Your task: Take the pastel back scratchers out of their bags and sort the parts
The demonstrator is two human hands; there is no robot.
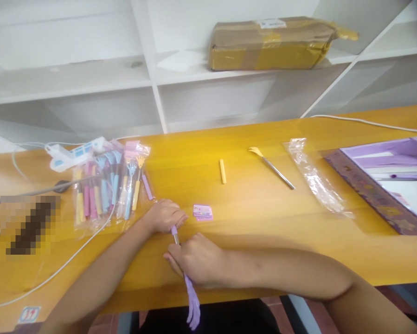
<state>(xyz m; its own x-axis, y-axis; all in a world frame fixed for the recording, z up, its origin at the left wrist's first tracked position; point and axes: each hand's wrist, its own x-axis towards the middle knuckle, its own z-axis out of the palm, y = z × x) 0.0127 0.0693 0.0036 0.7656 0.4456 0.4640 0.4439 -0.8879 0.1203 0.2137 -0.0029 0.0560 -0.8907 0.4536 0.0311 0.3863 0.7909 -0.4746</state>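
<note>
Over the near edge of the yellow wood-grain table, a purple back scratcher with a silver metal shaft slants between both hands. The right hand is closed around it near the head; the left hand is closed around its purple tubular sleeve. The step appears to be sliding the sleeve along the shaft; direction cannot be told. The next move calls for aligned grips. The hand-shaped head points toward the person, slightly blurred; a short shaft section shows bare.
</note>
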